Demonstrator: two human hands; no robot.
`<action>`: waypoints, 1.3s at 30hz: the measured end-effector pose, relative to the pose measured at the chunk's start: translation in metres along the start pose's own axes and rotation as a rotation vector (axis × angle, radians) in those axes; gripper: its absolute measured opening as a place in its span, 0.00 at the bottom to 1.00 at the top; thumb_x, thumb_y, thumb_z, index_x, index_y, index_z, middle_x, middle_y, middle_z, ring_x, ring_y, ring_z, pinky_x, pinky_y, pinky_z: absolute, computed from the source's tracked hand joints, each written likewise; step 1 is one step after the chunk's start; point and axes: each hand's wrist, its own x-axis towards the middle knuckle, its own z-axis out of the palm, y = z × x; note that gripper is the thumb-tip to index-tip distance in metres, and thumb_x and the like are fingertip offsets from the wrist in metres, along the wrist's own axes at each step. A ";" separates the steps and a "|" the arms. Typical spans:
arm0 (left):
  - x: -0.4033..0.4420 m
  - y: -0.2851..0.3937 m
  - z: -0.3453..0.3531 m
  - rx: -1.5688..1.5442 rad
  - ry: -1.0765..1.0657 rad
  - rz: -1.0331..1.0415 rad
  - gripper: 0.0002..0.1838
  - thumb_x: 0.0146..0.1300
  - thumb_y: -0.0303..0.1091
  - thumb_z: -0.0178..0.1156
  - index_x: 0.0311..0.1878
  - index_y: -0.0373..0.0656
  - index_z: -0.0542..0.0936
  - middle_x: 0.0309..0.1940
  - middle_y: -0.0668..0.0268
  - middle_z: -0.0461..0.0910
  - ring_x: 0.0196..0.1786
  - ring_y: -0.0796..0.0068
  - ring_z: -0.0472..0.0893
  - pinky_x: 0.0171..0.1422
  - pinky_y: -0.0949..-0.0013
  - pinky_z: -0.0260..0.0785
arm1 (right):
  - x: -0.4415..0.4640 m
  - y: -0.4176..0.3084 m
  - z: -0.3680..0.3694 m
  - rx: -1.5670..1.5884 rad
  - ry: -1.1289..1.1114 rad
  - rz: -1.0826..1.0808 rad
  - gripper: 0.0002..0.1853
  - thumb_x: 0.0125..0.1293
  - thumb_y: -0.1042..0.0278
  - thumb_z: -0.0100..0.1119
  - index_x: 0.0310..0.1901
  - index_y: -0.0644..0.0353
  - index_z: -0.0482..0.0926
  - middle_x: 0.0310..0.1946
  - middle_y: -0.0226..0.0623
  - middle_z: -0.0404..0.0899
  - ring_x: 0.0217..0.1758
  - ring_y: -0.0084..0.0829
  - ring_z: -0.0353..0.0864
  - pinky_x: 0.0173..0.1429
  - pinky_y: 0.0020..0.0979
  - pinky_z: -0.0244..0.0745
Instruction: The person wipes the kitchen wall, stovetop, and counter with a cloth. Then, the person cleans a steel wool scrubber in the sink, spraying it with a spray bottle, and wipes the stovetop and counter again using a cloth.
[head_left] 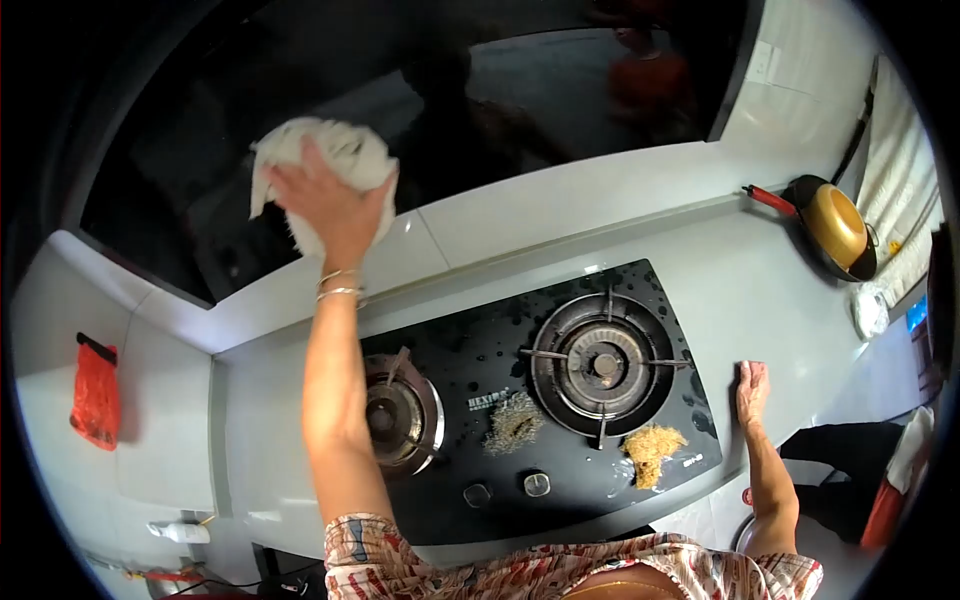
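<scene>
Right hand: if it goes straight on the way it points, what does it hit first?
The right hand would cross the countertop, then likely meet the back wall or the tip of the pan's red handle; depth and exact heading are unclear.

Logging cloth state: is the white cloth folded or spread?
Loosely bunched, neither neatly folded nor flat: the cloth shows creases and uneven edges.

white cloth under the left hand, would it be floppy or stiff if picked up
Likely floppy: the cloth is creased and its loose edges spread unevenly around the left hand. It would probably slide fairly easily if pushed, since the dark panel behind it looks smooth and glossy. Its weight is harder to judge, as dampness doesn't show.
</scene>
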 end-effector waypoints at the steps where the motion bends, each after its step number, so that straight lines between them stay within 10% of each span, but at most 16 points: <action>1: 0.009 0.031 0.007 -0.020 -0.026 -0.026 0.58 0.43 0.65 0.62 0.68 0.42 0.44 0.64 0.32 0.35 0.68 0.33 0.32 0.63 0.32 0.28 | 0.000 -0.004 -0.001 -0.026 -0.009 -0.028 0.11 0.65 0.66 0.45 0.35 0.68 0.71 0.35 0.48 0.68 0.41 0.45 0.67 0.50 0.37 0.62; 7: 0.050 0.200 0.049 -0.106 -0.115 0.135 0.54 0.43 0.66 0.60 0.69 0.51 0.47 0.63 0.33 0.42 0.68 0.32 0.33 0.59 0.26 0.36 | -0.003 -0.013 -0.007 0.014 -0.023 -0.086 0.09 0.63 0.67 0.47 0.31 0.65 0.71 0.31 0.45 0.67 0.38 0.44 0.67 0.46 0.38 0.63; 11: 0.046 0.304 0.078 -0.315 -0.081 0.240 0.36 0.48 0.49 0.58 0.62 0.56 0.62 0.61 0.48 0.58 0.69 0.41 0.43 0.63 0.34 0.41 | -0.003 -0.014 -0.012 0.070 -0.019 -0.081 0.08 0.62 0.70 0.49 0.30 0.65 0.71 0.30 0.43 0.67 0.37 0.43 0.67 0.44 0.38 0.62; 16: 0.029 0.361 0.098 -0.535 -0.335 0.427 0.32 0.53 0.30 0.49 0.63 0.64 0.62 0.67 0.54 0.49 0.68 0.53 0.51 0.69 0.44 0.28 | -0.002 -0.007 -0.013 0.185 -0.039 -0.114 0.07 0.61 0.71 0.49 0.29 0.65 0.71 0.30 0.42 0.68 0.38 0.41 0.67 0.46 0.37 0.62; 29: 0.180 0.127 0.001 -0.057 0.076 0.484 0.26 0.54 0.40 0.50 0.60 0.61 0.65 0.60 0.56 0.61 0.54 0.56 0.67 0.66 0.34 0.35 | -0.007 0.005 -0.008 0.124 -0.090 -0.209 0.09 0.64 0.69 0.46 0.33 0.69 0.67 0.32 0.46 0.64 0.37 0.43 0.65 0.45 0.37 0.62; 31: 0.182 0.091 -0.029 0.125 -0.228 0.385 0.37 0.53 0.43 0.52 0.68 0.54 0.52 0.69 0.57 0.47 0.70 0.57 0.48 0.69 0.40 0.30 | -0.011 0.020 -0.001 0.100 -0.090 -0.225 0.10 0.64 0.68 0.45 0.33 0.68 0.67 0.32 0.46 0.64 0.37 0.43 0.64 0.46 0.37 0.61; 32: 0.173 0.078 -0.018 0.740 0.054 0.311 0.37 0.51 0.42 0.52 0.67 0.52 0.56 0.68 0.56 0.48 0.70 0.59 0.50 0.69 0.40 0.32 | -0.004 0.021 0.003 0.072 -0.087 -0.222 0.11 0.65 0.67 0.45 0.33 0.68 0.67 0.32 0.46 0.64 0.37 0.43 0.64 0.47 0.37 0.60; 33: 0.175 0.050 -0.042 0.076 -0.079 0.294 0.36 0.52 0.42 0.51 0.66 0.48 0.56 0.68 0.55 0.50 0.69 0.58 0.52 0.68 0.40 0.35 | 0.002 0.003 -0.004 0.066 -0.130 -0.268 0.11 0.65 0.67 0.45 0.33 0.68 0.67 0.32 0.46 0.64 0.37 0.43 0.64 0.47 0.37 0.60; 35: 0.164 0.007 -0.053 0.291 0.020 0.225 0.37 0.54 0.48 0.51 0.66 0.44 0.56 0.66 0.54 0.53 0.69 0.57 0.53 0.67 0.39 0.38 | -0.007 -0.047 -0.032 -0.298 -0.318 -0.124 0.18 0.62 0.55 0.46 0.45 0.59 0.77 0.46 0.55 0.70 0.49 0.49 0.69 0.55 0.43 0.63; 39: 0.160 -0.068 -0.054 0.281 0.258 0.210 0.42 0.53 0.58 0.50 0.64 0.36 0.57 0.61 0.50 0.59 0.65 0.52 0.56 0.64 0.40 0.43 | -0.005 -0.058 -0.025 -0.441 -0.218 -0.227 0.19 0.62 0.54 0.47 0.41 0.63 0.78 0.37 0.55 0.74 0.42 0.50 0.72 0.48 0.45 0.67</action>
